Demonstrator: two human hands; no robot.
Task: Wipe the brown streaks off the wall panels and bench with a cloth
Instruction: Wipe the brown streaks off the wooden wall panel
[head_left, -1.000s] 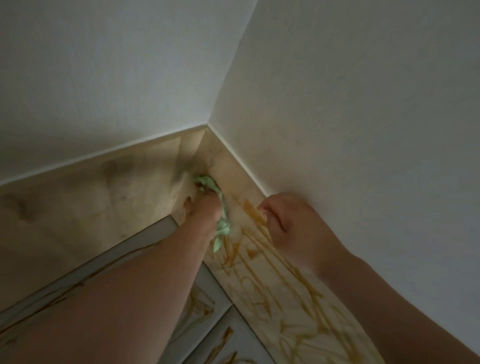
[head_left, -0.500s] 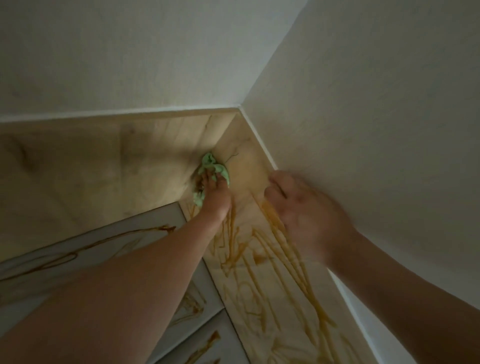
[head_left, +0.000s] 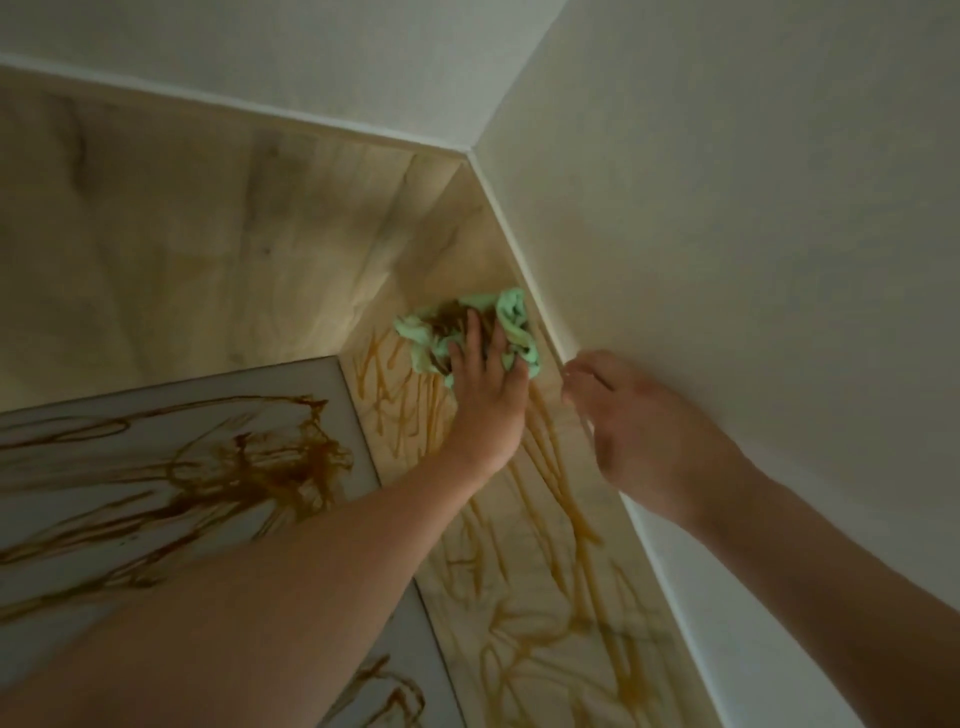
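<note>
– Hands first: what is each one doing?
– Left hand (head_left: 483, 400) lies flat on the cloth (head_left: 511, 312), fingers straight and spread, pressing it against the side panel (head_left: 519, 597) close to the corner. Right hand (head_left: 644, 426) holds nothing. Its fingers are loosely curled and it rests against the wall (head_left: 727, 208), right at the trim (head_left: 545, 322).
– Why press flat and not grip?
– I'd say a flat palm spreads the pressure, so more of the cloth rubs the wood on each pass. The cloth is bunched and green, with a brown patch by the fingers, so it is picking up the mess.
– And the right hand on the wall?
– Most likely a brace. The reach goes deep into the corner, and leaning on clean wall steadies the body without touching any streaks (head_left: 550, 499).
– Why work up near the trim?
– My guess is that starting at the far end and coming back toward the body keeps wiped wood from being smeared again. Beyond the cloth the panel looks clean, while on the near side streaks run thick toward the camera.
– How much is left?
– Most of it, by my reckoning. The side panel on the near side of the hand is covered in streaks. The worktop (head_left: 67, 483) beside it carries a dark tangle. The back panel (head_left: 182, 234) shows grain but no streaks that I can make out.
– Any risk?
– That soiled patch may spread brown rather than lift it, so turning to a clean fold would help.
</note>
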